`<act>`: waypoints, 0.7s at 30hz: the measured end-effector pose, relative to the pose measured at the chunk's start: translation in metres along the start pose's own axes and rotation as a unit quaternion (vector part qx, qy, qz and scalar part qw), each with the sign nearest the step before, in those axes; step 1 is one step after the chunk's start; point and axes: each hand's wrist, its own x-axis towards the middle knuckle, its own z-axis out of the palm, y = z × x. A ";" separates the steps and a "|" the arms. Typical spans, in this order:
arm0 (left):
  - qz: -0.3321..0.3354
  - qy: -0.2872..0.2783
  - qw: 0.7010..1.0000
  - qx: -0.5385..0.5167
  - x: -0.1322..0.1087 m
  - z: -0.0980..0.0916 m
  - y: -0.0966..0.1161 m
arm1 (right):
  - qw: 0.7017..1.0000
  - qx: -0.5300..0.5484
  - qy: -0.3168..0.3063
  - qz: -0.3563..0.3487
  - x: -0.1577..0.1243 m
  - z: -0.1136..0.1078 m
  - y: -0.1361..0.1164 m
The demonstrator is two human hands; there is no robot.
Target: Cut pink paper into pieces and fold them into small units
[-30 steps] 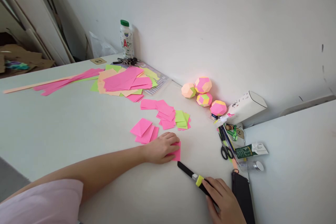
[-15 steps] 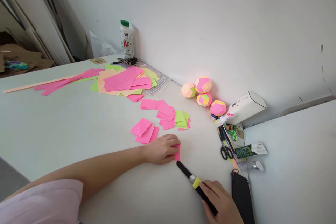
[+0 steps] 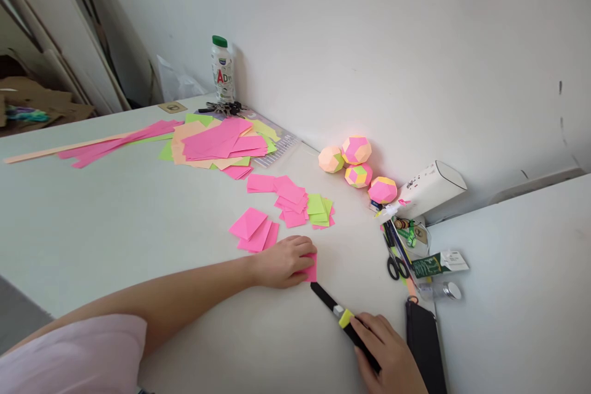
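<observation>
My left hand (image 3: pixel 282 261) lies on the white table (image 3: pixel 92 228), fingers curled and pressed down on a small pink paper square (image 3: pixel 312 268). My right hand (image 3: pixel 390 354) grips a black utility knife with a yellow slider (image 3: pixel 339 314); its tip points at the lower edge of that pink square. Loose pink squares (image 3: pixel 253 229) lie just beyond my left hand.
More pink and green squares (image 3: pixel 305 204), a pile of coloured sheets (image 3: pixel 221 141), long paper strips (image 3: pixel 92 148), a bottle (image 3: pixel 222 69), keys (image 3: pixel 226 108), several paper balls (image 3: pixel 357 163), a white box (image 3: pixel 431 188), scissors (image 3: pixel 396 258) and a black case (image 3: pixel 425 345) sit around.
My right hand has drawn the knife slightly back toward me and left; the blade tip now sits just below the pink square. My left hand stays put.
</observation>
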 end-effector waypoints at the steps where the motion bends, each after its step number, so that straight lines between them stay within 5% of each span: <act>1: -0.003 0.000 1.000 -0.002 0.000 0.000 0.000 | 1.000 -0.002 0.003 0.000 0.000 0.000 0.001; 21: -0.002 0.011 1.000 -0.017 -0.001 0.003 -0.002 | 1.000 -0.009 0.024 0.007 0.002 0.005 0.000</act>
